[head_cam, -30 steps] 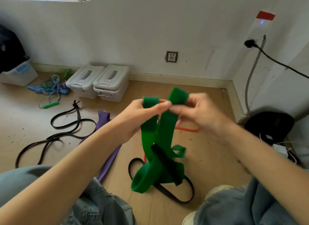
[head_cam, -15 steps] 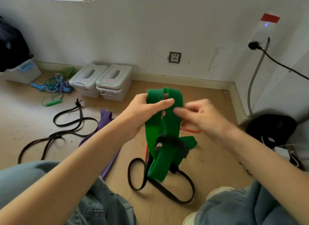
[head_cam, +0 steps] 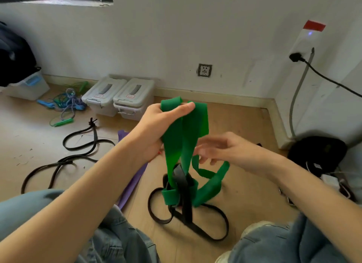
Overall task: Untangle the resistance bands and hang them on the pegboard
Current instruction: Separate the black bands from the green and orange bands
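2 lidded bins [head_cam: 119, 98] sit side by side against the back wall, a rope tangle [head_cam: 66, 104] to their left. A looped strap [head_cam: 78, 145] lies on the floor [head_cam: 244, 129] before them. A knotted band bundle [head_cam: 182, 184] hangs between the person's knees, above the floor.

The right hand [head_cam: 219, 149], which a second ago pinches the top fold of the green band [head_cam: 184, 137] beside the left hand [head_cam: 162, 125], now sits lower, off that fold, its fingers loosely spread against the hanging green strands. The left hand alone grips the top, raised a little higher than before. The green loops hang longer and more spread, and the black band [head_cam: 184, 186] wound through them shows more plainly at the knot.
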The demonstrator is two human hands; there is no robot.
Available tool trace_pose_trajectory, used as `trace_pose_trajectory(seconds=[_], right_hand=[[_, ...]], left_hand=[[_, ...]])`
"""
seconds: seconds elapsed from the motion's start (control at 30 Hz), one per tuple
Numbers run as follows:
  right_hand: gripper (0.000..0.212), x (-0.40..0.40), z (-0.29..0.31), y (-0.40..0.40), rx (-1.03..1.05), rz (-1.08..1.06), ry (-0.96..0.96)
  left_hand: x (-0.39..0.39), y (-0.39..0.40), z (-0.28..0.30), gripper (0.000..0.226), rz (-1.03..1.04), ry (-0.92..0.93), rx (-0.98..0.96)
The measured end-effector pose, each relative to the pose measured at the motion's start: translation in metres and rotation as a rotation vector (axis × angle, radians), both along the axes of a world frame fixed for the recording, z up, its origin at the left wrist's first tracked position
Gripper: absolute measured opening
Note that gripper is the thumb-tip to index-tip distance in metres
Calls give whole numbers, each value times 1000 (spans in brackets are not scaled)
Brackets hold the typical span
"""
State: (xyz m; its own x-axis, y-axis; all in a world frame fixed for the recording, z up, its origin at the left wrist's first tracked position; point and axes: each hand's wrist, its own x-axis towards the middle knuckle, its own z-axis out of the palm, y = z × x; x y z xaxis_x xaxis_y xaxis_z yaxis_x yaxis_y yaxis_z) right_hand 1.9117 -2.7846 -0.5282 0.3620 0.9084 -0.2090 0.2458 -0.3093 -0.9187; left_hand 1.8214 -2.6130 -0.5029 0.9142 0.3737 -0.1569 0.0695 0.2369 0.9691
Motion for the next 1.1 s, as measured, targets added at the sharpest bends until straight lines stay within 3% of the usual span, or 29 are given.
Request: trace_pose_trajectory(seconds=[0.07,0.17,0.3,0.4,0.47,0.53,0.63,0.67,0.7,0.77,0.8,0.83,0.87,0.93,1.0,1.1], right_hand=[[24,-3,1,7,89,-115,57],[21,10,14,4,214,-145,109],[36,-2,-7,11,-76,91,-83],[19,-14,-31,24,-13,-84,-179],[14,-5,-25,22,62,-309,-115],[14,10,-12,15,170,-517,15],[17,18,10,9,341,-640,171],[17,16,16,10,412,-643,261],[17,13,24,11,476,-634,354],[14,6,38,14,576,-581,473],[13,2,44,15,621,-544,499],[13,-1,50,16,672,-516,514],[12,-1,55,17,729,-505,531],[12,1,63,16,833,-529,576],[13,11,61,11,856,-612,620],[23,21,45,1,557,-594,570]], left_hand=[[-1,-1,-1,21,4,14,4],[-3,2,-2,21,-4,18,-50],[-3,8,5,21,-67,-38,-181],[0,7,4,29,-96,-39,-175],[2,14,-1,34,-83,23,-82],[0,22,-10,39,-86,243,291],[-5,27,-24,51,-324,782,1260],[-7,26,-25,57,-431,844,1369],[-8,24,-27,67,-553,842,1294],[-8,14,-28,90,-759,681,798],[-9,2,-29,96,-782,562,616],[-8,-8,-38,97,-725,453,562],[-5,-17,-51,91,-604,345,597],[2,-25,-72,57,-308,139,813],[5,-17,-72,28,-129,45,946],[7,7,-60,12,-103,65,805]])
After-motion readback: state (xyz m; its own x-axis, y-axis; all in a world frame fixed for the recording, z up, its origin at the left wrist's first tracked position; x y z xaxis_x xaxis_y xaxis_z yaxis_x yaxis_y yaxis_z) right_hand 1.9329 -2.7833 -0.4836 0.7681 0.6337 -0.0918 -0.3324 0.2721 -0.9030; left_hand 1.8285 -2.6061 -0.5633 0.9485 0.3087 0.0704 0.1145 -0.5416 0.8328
